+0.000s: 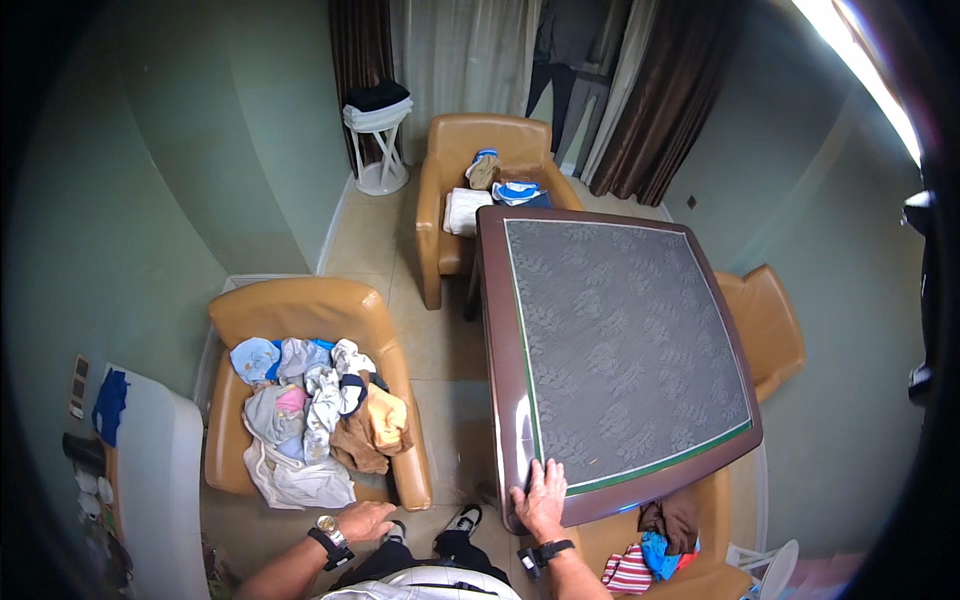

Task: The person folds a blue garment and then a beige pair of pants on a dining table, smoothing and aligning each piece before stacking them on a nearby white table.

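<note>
My right hand rests on the near left corner of a square table, its fingers reaching onto the grey leaf-patterned top. It grips nothing. In front of my body, my left hand hangs over the floor with nothing visible in it; its fingers point right and I cannot tell how far apart they are. Just beyond that hand stands a tan armchair heaped with rumpled clothes. The pile includes a white garment, a brown one, a yellow-orange one and a light blue cap-like piece.
Another tan armchair at the far side holds folded white cloth and blue-white clothes. An armchair at lower right carries a striped garment. One more chair stands right of the table. A white stool bears folded cloths.
</note>
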A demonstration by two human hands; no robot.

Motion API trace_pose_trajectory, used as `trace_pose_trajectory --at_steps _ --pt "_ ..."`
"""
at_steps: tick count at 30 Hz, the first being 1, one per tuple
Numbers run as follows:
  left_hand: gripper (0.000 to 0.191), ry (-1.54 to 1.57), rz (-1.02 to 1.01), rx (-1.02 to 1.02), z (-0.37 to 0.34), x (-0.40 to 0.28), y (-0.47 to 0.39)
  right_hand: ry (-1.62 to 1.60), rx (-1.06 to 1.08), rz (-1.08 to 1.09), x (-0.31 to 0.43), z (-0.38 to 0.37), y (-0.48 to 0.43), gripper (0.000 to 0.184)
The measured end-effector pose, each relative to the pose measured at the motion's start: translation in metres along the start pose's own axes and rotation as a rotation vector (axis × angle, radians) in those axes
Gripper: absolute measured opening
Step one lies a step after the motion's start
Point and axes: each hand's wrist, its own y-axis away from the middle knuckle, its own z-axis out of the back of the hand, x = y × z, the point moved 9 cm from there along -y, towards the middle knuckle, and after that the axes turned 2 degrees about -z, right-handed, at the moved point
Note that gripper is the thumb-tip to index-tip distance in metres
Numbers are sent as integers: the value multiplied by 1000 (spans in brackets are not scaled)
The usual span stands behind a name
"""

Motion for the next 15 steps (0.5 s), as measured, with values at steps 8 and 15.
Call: trace_pose_trajectory --at_steps 8,15 --pt "40 -8 -167 -81 22 -61 -87 8 183 51 -13 12 -6 92" --pt "47 -111 -268 79 73 -98 -159 51 245 62 -18 8 -24 96"
